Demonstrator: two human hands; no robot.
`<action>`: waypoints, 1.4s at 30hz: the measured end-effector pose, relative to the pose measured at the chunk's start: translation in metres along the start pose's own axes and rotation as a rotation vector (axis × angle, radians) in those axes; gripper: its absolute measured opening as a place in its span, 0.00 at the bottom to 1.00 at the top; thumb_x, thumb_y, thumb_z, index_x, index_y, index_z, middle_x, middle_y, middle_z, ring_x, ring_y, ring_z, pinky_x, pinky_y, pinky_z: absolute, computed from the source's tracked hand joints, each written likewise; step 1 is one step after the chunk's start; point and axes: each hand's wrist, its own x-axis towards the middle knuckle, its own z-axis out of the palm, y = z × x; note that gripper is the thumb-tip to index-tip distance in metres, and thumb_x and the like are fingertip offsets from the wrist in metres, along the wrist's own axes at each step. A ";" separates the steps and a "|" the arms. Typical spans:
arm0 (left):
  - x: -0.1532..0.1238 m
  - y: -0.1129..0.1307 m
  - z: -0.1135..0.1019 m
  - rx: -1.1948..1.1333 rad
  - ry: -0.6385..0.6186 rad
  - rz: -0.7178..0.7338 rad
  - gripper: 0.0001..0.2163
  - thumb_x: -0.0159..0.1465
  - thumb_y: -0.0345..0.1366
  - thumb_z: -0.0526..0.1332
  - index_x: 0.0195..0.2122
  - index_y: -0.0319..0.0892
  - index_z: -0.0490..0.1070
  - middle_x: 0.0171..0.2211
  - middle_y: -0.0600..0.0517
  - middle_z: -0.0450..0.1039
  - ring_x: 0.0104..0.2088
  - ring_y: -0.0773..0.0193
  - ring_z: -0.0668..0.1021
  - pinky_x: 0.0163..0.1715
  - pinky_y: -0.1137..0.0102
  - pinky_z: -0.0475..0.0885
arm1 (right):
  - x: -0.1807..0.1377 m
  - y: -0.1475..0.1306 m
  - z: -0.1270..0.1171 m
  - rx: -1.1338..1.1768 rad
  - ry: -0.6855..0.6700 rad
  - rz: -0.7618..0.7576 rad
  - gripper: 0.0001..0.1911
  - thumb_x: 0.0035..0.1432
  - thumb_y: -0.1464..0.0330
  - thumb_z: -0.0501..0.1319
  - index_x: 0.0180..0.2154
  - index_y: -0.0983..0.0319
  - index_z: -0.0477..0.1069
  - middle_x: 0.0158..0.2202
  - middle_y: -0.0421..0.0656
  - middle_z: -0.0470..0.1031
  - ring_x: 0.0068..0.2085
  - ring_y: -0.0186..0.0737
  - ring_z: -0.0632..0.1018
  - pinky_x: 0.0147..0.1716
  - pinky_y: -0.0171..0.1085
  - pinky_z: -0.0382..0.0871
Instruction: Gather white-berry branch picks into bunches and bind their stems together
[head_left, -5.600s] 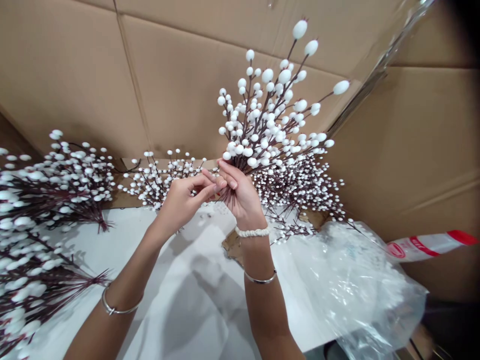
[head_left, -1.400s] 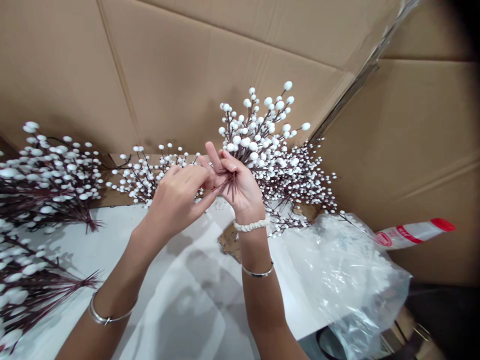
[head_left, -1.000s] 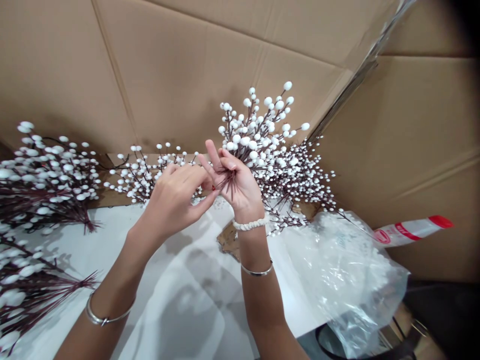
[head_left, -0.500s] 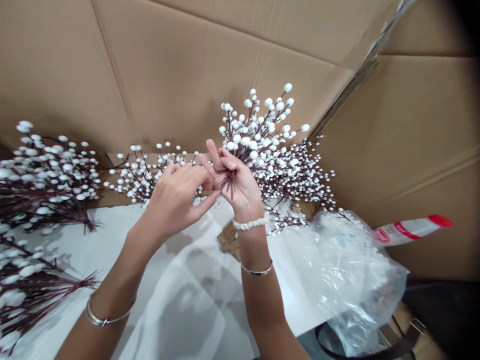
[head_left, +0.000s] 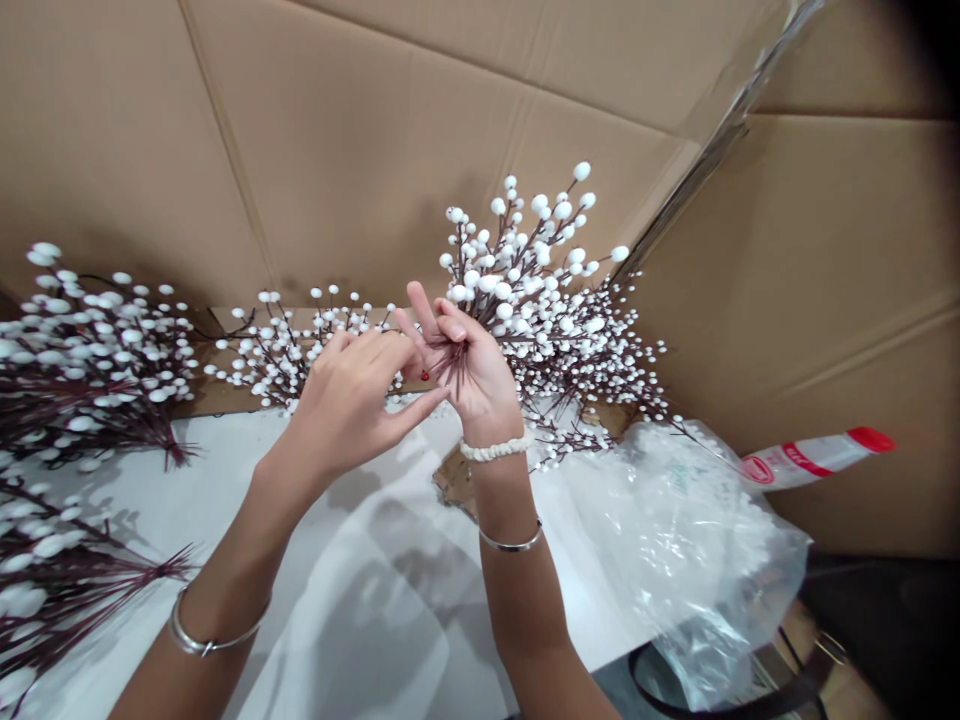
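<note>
My right hand is raised with its palm toward me, shut on a bunch of artificial white berry stems. The dark red stem ends fan out across the palm. My left hand is close beside it, its fingers curled against the stem ends and its thumb reaching right beneath them. A tiny red speck shows near those fingertips, too small to name. Whether the left hand pinches anything cannot be seen.
Several more white berry bunches lie on a white sheet at the left, with others behind my hands. A crumpled clear plastic bag lies at the lower right. Cardboard walls rise behind, and a red-and-white wrapper rests on the right.
Compared with the oldest frame, the bunch sits lower in my right hand, with its stem ends across the palm. Over the last second, my hands barely shift.
</note>
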 end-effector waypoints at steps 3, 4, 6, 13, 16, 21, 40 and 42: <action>0.000 0.000 -0.001 -0.010 0.004 -0.002 0.09 0.66 0.42 0.59 0.34 0.42 0.65 0.31 0.52 0.74 0.32 0.60 0.74 0.36 0.63 0.61 | -0.001 0.000 0.003 -0.013 0.023 0.022 0.25 0.65 0.74 0.52 0.16 0.58 0.53 0.35 0.44 0.82 0.42 0.31 0.82 0.58 0.36 0.72; 0.000 0.000 -0.001 -0.010 0.004 -0.002 0.09 0.66 0.42 0.59 0.34 0.42 0.65 0.31 0.52 0.74 0.32 0.60 0.74 0.36 0.63 0.61 | -0.001 0.000 0.004 -0.012 0.028 0.028 0.25 0.65 0.74 0.52 0.16 0.58 0.53 0.35 0.44 0.82 0.43 0.32 0.82 0.57 0.36 0.73; 0.000 0.000 -0.002 -0.009 0.004 -0.002 0.09 0.66 0.42 0.59 0.33 0.42 0.65 0.30 0.52 0.74 0.32 0.60 0.74 0.36 0.63 0.61 | -0.001 0.001 0.005 -0.007 0.031 0.025 0.25 0.66 0.74 0.51 0.16 0.58 0.53 0.35 0.45 0.82 0.43 0.32 0.82 0.56 0.35 0.74; 0.000 0.001 -0.002 -0.021 0.000 -0.024 0.09 0.66 0.41 0.58 0.33 0.42 0.64 0.31 0.52 0.75 0.33 0.60 0.75 0.36 0.64 0.61 | 0.000 0.001 0.003 -0.036 0.019 -0.004 0.24 0.63 0.75 0.55 0.16 0.58 0.54 0.35 0.44 0.83 0.43 0.33 0.83 0.58 0.37 0.73; 0.000 0.000 -0.003 -0.031 -0.006 -0.009 0.10 0.66 0.43 0.59 0.34 0.42 0.66 0.32 0.52 0.75 0.33 0.60 0.75 0.38 0.63 0.62 | 0.001 0.002 0.003 -0.039 0.011 -0.003 0.24 0.65 0.74 0.53 0.16 0.58 0.54 0.35 0.44 0.83 0.43 0.32 0.82 0.56 0.36 0.74; 0.001 -0.002 -0.006 -0.023 -0.017 -0.005 0.11 0.66 0.44 0.58 0.32 0.42 0.65 0.31 0.52 0.75 0.32 0.60 0.74 0.38 0.62 0.62 | 0.002 0.003 0.003 -0.035 -0.001 -0.005 0.25 0.66 0.74 0.53 0.16 0.59 0.53 0.35 0.45 0.82 0.43 0.33 0.83 0.50 0.33 0.77; 0.001 -0.001 -0.014 -0.065 0.067 -0.102 0.10 0.67 0.44 0.59 0.33 0.44 0.67 0.34 0.52 0.77 0.34 0.58 0.76 0.38 0.62 0.63 | -0.002 0.017 0.012 -0.115 0.059 -0.036 0.22 0.64 0.72 0.55 0.17 0.61 0.56 0.32 0.43 0.81 0.36 0.33 0.82 0.28 0.27 0.74; 0.001 -0.001 -0.014 -0.068 0.066 -0.095 0.10 0.68 0.43 0.58 0.34 0.44 0.68 0.34 0.52 0.76 0.34 0.58 0.76 0.38 0.62 0.62 | -0.003 0.017 0.013 -0.103 0.074 -0.046 0.20 0.64 0.72 0.54 0.19 0.60 0.57 0.31 0.42 0.81 0.38 0.34 0.83 0.33 0.29 0.76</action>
